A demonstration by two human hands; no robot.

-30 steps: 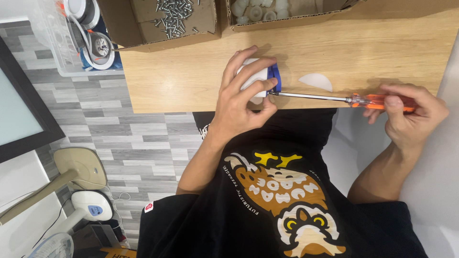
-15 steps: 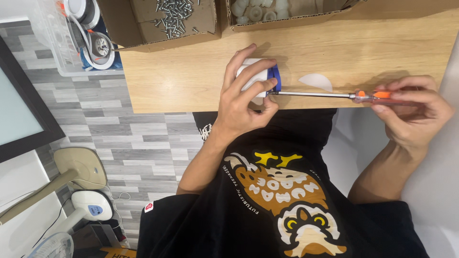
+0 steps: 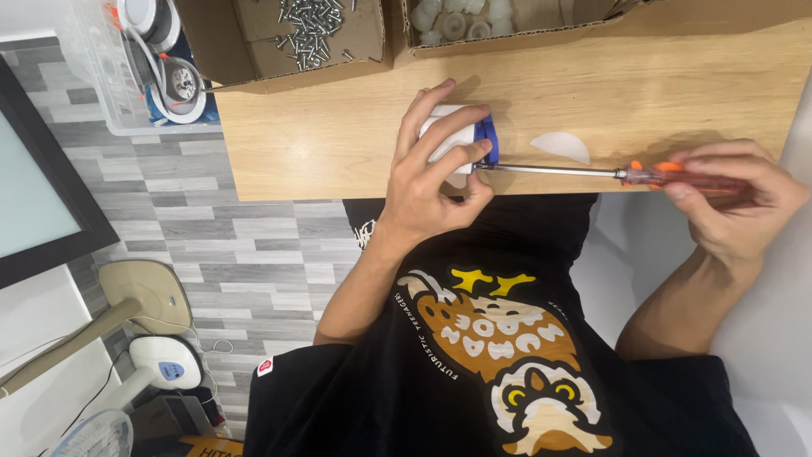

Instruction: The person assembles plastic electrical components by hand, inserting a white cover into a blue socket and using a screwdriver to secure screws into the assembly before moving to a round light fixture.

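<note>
On the wooden bench (image 3: 338,144), the left hand (image 3: 431,182) wraps its fingers around a white-and-blue plastic part (image 3: 461,135) near the front edge. The right hand (image 3: 732,199) closes its fingers on the orange-handled screwdriver (image 3: 592,172), whose tip meets the part. Driving well probably means keeping the shaft level and the part pinned firmly.

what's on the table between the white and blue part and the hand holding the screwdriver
In the head view, the screwdriver's bare metal shaft spans that stretch, with a flat white half-round piece just beside it on the wooden table.

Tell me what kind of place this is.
Probably a small home assembly bench: a wooden table, a box of screws, a box of white parts, and a screwdriver in use.
</note>
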